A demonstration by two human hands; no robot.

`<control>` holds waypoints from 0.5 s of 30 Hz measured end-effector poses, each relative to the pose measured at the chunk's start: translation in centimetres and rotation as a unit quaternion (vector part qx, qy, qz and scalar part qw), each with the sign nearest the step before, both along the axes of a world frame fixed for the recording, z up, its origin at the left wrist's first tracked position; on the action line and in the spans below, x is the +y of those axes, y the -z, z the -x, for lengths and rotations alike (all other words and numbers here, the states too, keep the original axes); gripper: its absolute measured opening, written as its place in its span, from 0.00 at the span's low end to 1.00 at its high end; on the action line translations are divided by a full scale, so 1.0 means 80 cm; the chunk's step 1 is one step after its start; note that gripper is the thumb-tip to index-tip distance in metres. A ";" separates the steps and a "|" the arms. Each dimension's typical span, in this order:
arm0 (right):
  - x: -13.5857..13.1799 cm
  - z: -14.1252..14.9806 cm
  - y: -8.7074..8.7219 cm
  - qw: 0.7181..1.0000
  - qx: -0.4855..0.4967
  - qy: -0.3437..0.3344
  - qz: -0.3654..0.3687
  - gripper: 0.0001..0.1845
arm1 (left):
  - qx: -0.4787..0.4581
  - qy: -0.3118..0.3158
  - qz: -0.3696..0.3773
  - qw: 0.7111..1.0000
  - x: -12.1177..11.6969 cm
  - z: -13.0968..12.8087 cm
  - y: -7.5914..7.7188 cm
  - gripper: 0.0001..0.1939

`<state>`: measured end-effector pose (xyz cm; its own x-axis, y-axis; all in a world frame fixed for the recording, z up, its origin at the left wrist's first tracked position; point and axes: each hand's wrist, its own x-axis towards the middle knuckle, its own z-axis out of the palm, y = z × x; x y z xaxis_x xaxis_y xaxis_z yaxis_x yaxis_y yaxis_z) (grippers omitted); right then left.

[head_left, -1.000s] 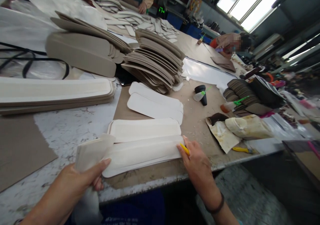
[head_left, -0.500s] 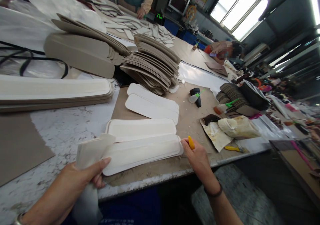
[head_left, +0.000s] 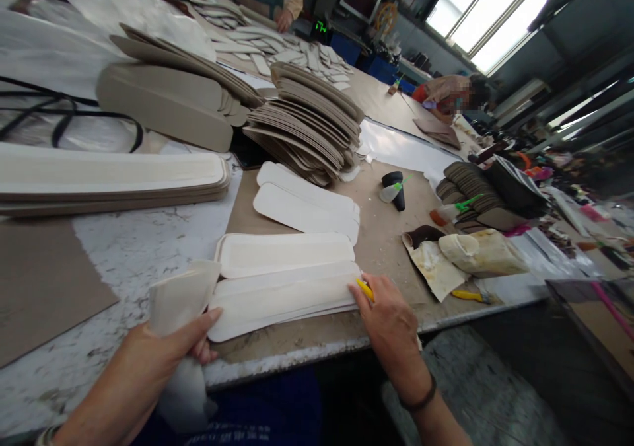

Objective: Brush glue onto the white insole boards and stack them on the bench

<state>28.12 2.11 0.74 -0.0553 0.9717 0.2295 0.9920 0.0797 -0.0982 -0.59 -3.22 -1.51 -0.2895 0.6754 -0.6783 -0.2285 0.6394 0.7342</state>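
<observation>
Left hand clutching folded off-white sheets | right hand gripping slim yellow stick, returning onto white round-cornered panel's right end, likely steadying it

Your left hand grips a bundle of pale sheets, its thumb by the left end of a white strip. Your right hand, a yellow handle tucked in its fingers, is at the strip's right end. Just beyond it lies a second strip, then two overlapping white pieces in front of a brown stack. To your right, a brush lies near the edge of the table. Across from you, a co-worker's hand is beside a heap of narrow pieces
</observation>
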 end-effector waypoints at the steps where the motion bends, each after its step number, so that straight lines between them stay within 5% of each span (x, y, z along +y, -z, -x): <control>1: -0.002 0.002 -0.003 1.000 0.022 0.006 -0.006 0.18 | -0.022 -0.010 0.000 1.000 -0.001 0.001 -0.002 0.22; 5: -0.004 0.001 -0.020 0.970 0.226 0.064 0.060 0.21 | -0.087 -0.055 -0.036 0.994 -0.003 0.003 -0.013 0.17; 8: -0.002 -0.005 -0.034 0.918 0.351 0.085 0.163 0.23 | -0.116 -0.077 -0.064 0.988 -0.005 0.003 -0.024 0.31; 15: -0.009 -0.005 -0.042 0.854 0.444 0.111 0.248 0.27 | -0.146 -0.075 -0.099 0.981 -0.010 0.005 -0.030 0.37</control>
<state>28.50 1.40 4.09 0.1246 0.9254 -0.3580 0.4946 -0.3707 -0.7861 -1.02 -4.04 0.87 -0.2094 0.7671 -0.6064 -0.5278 0.4334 0.7305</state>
